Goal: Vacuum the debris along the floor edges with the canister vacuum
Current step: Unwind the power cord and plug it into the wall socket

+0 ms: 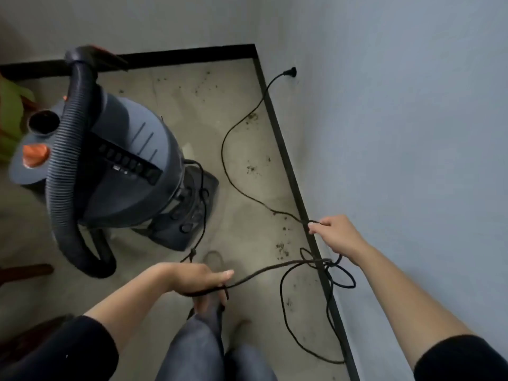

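A grey canister vacuum (129,160) stands on the floor at the left, its black ribbed hose (68,149) draped over the top. A thin black power cord (228,166) runs from a plug (292,72) in the right wall down across the floor. My right hand (336,236) pinches the cord near the black skirting. My left hand (198,279) grips another stretch of the same cord, with loose loops hanging between the hands. Dark debris (251,169) is scattered along the floor by the skirting.
Black skirting (291,171) lines the right wall and the back wall, meeting in a corner at the top. A green object (11,111) sits at the far left. My legs in grey trousers (203,347) are at the bottom middle.
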Motion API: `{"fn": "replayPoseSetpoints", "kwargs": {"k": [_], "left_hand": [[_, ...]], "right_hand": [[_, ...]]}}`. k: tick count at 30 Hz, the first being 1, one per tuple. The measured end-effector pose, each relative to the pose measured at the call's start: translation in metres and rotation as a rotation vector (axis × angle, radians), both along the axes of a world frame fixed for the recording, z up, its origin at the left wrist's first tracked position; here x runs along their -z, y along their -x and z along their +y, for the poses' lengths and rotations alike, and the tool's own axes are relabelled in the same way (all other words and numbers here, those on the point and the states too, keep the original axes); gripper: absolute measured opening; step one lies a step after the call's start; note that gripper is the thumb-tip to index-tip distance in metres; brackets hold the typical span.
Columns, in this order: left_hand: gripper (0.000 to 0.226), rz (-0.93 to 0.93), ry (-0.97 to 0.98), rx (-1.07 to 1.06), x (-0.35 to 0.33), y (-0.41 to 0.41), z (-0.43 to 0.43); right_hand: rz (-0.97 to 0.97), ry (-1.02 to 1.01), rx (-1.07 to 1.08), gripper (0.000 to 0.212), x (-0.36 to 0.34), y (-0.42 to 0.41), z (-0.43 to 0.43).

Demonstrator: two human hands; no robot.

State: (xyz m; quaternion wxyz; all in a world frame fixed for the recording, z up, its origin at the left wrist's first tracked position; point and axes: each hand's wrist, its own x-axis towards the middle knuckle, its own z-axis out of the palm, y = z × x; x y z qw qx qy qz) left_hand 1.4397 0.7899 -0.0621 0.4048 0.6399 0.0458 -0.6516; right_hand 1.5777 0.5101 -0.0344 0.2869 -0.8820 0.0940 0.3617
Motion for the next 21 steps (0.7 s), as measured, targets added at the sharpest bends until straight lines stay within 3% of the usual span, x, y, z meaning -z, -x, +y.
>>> {"fn": "replayPoseSetpoints", "kwargs": {"k": [3,6,8,12,14,17,19,21], "left_hand": [[0.059,-0.242,-0.176,-0.127,0.017,0.055,-0.01],[0.054,-0.235,-0.375,0.124,0.038,0.122,-0.002],[0.051,-0.188,-0.516,0.23,0.045,0.164,0.011],[0.033,-0.11,-0.742,0.328,0.054,0.229,0.043],[0.038,-0.101,-0.867,0.396,0.052,0.254,0.059],[0.037,-0.052,-0.979,0.549,0.046,0.284,0.076],[0.044,0.025,-0.92,0.572,0.045,0.287,0.074],[0.056,0.059,-0.695,0.309,0.054,0.279,0.061]], "right_hand": [[0.004,-0.094,0.121,0.029,0.004,0.044,-0.013],[-0.031,-0.199,0.494,0.023,0.006,0.069,-0.035],[-0.023,-0.244,0.634,0.022,0.007,0.085,-0.044],[-0.195,-0.088,0.441,0.029,0.008,0.114,-0.033],[-0.269,-0.117,0.515,0.026,0.001,0.112,-0.021],[-0.099,-0.487,0.882,0.021,-0.024,0.107,0.011],[0.06,-0.737,0.892,0.027,-0.044,0.123,0.048],[0.169,-0.896,0.817,0.03,-0.059,0.147,0.086]]}}
